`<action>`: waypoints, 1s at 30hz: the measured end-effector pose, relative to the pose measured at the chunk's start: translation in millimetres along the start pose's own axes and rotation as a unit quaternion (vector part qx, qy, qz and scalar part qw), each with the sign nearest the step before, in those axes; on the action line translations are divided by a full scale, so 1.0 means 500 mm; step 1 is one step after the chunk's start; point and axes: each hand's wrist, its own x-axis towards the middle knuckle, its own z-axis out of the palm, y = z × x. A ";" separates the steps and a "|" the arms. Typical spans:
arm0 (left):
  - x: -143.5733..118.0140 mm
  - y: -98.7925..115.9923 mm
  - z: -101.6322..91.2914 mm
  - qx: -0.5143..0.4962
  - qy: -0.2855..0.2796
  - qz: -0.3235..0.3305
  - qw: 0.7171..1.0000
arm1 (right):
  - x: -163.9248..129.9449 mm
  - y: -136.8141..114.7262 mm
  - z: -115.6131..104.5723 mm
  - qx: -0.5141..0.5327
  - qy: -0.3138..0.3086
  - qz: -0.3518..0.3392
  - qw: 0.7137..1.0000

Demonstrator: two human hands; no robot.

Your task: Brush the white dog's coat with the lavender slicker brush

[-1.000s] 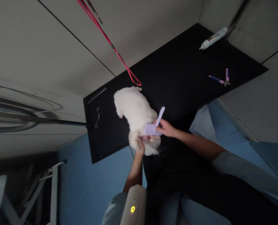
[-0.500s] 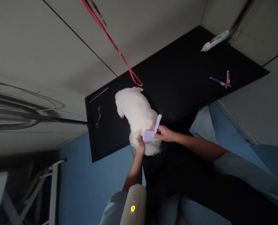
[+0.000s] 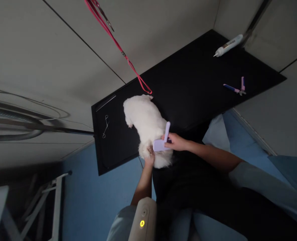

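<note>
Right hand (image 3: 176, 142), clamped on the lilac plastic slicker brush (image 3: 161, 142), had dropped its raised handle and settled the head onto the small white fluffy dog (image 3: 147, 125) at the black counter's (image 3: 188, 83) near edge. Left hand (image 3: 150, 158) stayed closed in the rump fur; brushing stroke looked underway.

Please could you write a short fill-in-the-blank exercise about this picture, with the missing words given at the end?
1. The right hand holds a lilac plastic brush against the small ____ fluffy dog.
2. The dog stands on a ____ rectangular table.
3. A thin ____ leash runs up from the dog.
4. The left hand touches the dog's ____.

Missing words: white; black; red; fur
</note>
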 end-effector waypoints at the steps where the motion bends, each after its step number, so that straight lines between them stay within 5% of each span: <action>1: 0.000 0.009 0.001 0.006 0.009 -0.001 1.000 | -0.001 0.001 0.001 -0.002 -0.020 0.008 1.000; 5: 0.006 0.049 0.001 0.054 0.021 0.033 0.998 | -0.003 0.005 0.000 -0.001 0.105 0.006 0.994; 9: 0.017 0.079 -0.013 0.079 -0.029 0.077 0.993 | 0.002 0.001 -0.008 0.002 -0.019 -0.005 1.000; 13: 0.021 0.088 -0.031 0.085 -0.105 0.074 0.988 | 0.009 -0.003 -0.019 -0.002 0.076 0.013 0.997; 17: 0.020 0.092 -0.044 0.069 -0.176 0.086 0.978 | 0.006 -0.005 -0.025 -0.003 -0.048 0.010 0.999; 21: 0.021 0.103 -0.048 0.045 -0.243 0.091 0.965 | 0.005 -0.011 -0.024 -0.010 0.050 0.000 0.999; 24: 0.022 0.111 -0.049 0.032 -0.248 0.084 0.965 | 0.007 -0.021 -0.018 -0.022 -0.074 -0.018 0.997; 28: 0.021 0.115 -0.049 0.040 -0.217 0.056 0.974 | 0.014 -0.035 -0.013 -0.048 0.033 0.000 0.998; 30: 0.022 0.115 -0.050 0.026 -0.209 0.039 0.977 | 0.016 -0.038 -0.012 -0.054 -0.006 -0.016 0.998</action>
